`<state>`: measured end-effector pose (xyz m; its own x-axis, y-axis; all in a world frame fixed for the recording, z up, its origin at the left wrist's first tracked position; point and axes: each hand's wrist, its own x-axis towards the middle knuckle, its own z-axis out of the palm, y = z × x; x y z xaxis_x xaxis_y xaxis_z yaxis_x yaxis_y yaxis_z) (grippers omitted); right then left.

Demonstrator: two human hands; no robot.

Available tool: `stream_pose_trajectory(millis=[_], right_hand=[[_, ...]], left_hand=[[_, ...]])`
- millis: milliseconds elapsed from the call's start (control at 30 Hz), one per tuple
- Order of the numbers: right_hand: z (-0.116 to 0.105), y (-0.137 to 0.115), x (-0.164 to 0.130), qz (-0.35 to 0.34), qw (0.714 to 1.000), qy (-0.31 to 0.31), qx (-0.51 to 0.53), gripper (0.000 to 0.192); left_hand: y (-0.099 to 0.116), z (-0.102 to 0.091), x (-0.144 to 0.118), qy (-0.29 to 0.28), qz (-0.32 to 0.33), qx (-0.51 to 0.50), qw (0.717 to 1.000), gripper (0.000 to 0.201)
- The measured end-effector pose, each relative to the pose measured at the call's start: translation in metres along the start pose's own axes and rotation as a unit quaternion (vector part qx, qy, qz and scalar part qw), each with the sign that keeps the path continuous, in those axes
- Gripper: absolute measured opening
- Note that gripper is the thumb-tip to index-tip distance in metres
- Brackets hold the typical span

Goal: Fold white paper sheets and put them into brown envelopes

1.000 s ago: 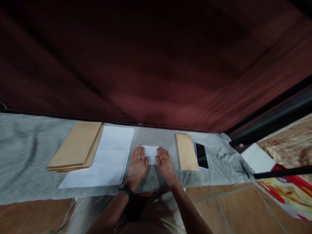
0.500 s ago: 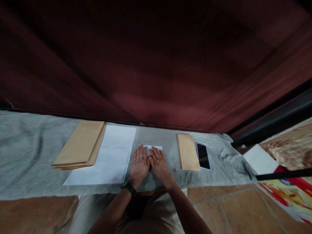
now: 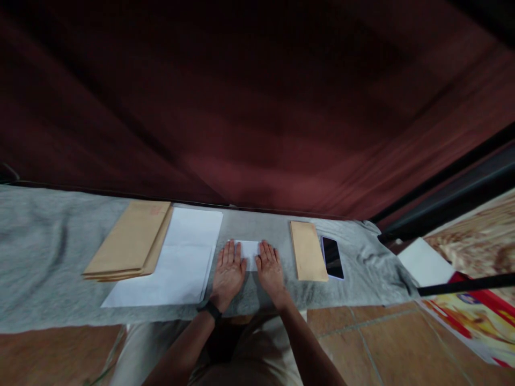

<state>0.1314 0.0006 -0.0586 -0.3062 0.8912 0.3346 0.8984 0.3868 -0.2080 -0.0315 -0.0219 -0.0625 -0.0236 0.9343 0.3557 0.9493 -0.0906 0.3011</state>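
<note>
A small folded white sheet of paper [image 3: 251,257] lies flat on the grey cloth in front of me. My left hand [image 3: 229,272] rests palm down on its left side, fingers stretched out and pointing away from me. On the paper's right edge lies my right hand [image 3: 271,269], also flat with its fingers extended. Between the two thumbs the paper's middle shows; its side edges are partly under my fingers. Left of my left hand are large white sheets [image 3: 181,279] with a crease across them.
Brown envelopes [image 3: 124,236] overlap the white sheets at the left. To the right lie smaller brown envelopes [image 3: 309,252] and a phone [image 3: 332,258]. A dark red curtain [image 3: 257,134] hangs behind the grey cloth [image 3: 40,257]. A black bar [image 3: 462,285] crosses at the far right.
My right hand has slid to the right, away from my left hand, baring the paper's middle. My left hand stays nearly in place. The view has shifted slightly.
</note>
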Motion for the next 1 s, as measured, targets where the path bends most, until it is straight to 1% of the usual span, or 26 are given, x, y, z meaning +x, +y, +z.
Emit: stream_pose_trajectory(millis=[167, 233, 333, 400, 533, 733, 833, 933, 1000], right_hand=[[-0.011, 0.000, -0.007, 0.023, 1.000, 0.002, 0.002, 0.049], [-0.017, -0.005, -0.015, 0.001, 1.000, -0.006, 0.019, 0.049], [-0.023, -0.016, -0.029, -0.056, 0.997, -0.038, 0.046, 0.048], [-0.025, -0.022, -0.038, -0.075, 0.994, -0.056, 0.050, 0.048], [-0.027, -0.023, -0.050, -0.056, 0.996, -0.056, 0.038, 0.048], [-0.034, -0.010, -0.060, -0.033, 0.998, -0.040, 0.033, 0.050], [-0.036, -0.007, -0.064, -0.022, 0.999, -0.032, 0.029, 0.050], [-0.036, -0.006, -0.066, -0.021, 0.999, -0.030, 0.027, 0.050], [-0.036, -0.007, -0.066, -0.021, 0.999, -0.030, 0.025, 0.050]], left_hand=[[0.000, 0.002, 0.000, 0.005, -0.001, -0.014, 1.000, 0.064], [0.000, 0.002, 0.000, 0.003, -0.003, -0.010, 1.000, 0.064], [0.000, 0.000, 0.000, -0.005, 0.002, -0.004, 1.000, 0.063], [0.000, -0.001, 0.000, -0.009, 0.005, -0.003, 1.000, 0.062], [-0.001, -0.001, 0.000, -0.003, 0.002, -0.004, 1.000, 0.063], [-0.001, -0.006, -0.002, -0.006, 0.003, -0.004, 1.000, 0.062], [-0.004, -0.010, -0.010, -0.002, -0.002, 0.001, 1.000, 0.060], [-0.007, -0.012, -0.022, 0.014, -0.022, 0.005, 1.000, 0.059], [-0.005, -0.014, -0.031, 0.029, -0.035, 0.004, 0.999, 0.060]])
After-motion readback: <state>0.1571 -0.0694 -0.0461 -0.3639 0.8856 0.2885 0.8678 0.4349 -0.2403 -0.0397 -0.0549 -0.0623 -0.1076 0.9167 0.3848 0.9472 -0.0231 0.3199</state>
